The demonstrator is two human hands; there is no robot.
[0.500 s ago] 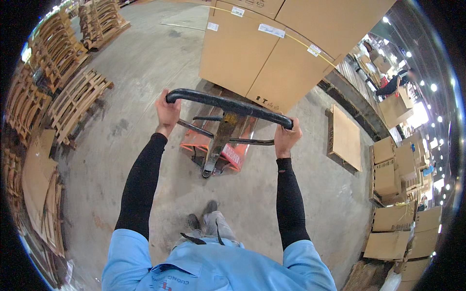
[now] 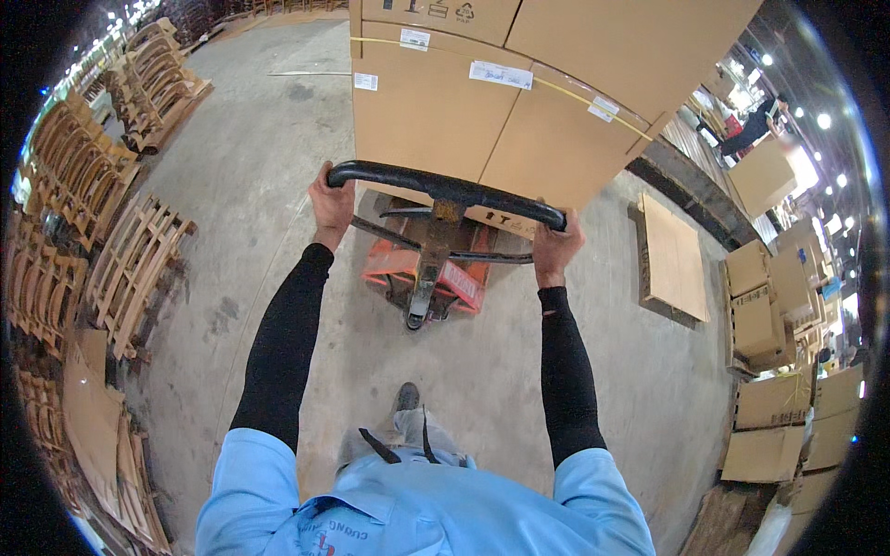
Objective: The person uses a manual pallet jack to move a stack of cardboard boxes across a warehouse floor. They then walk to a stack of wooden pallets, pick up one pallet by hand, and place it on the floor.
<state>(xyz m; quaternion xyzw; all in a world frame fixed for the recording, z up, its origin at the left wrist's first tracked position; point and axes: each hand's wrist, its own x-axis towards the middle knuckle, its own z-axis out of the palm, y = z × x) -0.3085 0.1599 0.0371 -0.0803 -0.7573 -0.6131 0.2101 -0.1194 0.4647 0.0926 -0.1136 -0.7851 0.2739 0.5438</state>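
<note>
My left hand (image 2: 333, 206) is wrapped round the left end of a black pallet jack handle (image 2: 436, 188). At the handle's right end, my right hand (image 2: 557, 246) grips it too. Both arms reach forward, in black sleeves. Below the handle shows the orange-red base of the pallet jack (image 2: 389, 261), with a small wheel at its near end. Large brown cardboard boxes (image 2: 426, 125) stand stacked just beyond the handle, bound with a yellow strap and bearing white labels. The jack's forks are hidden beneath the load.
Stacks of wooden pallets (image 2: 139, 269) line the left side, with flat cardboard sheets (image 2: 93, 408) nearer. A board-topped pallet (image 2: 674, 259) lies on the concrete floor (image 2: 250, 232) to the right. Beyond it are a raised platform edge (image 2: 695, 195), piled cartons (image 2: 765, 324) and another person (image 2: 751, 128).
The boxes and jack have swung slightly leftward at the far end relative to the handle. The handle has shifted a little right in view, and my feet have stepped. Both hands keep their grip.
</note>
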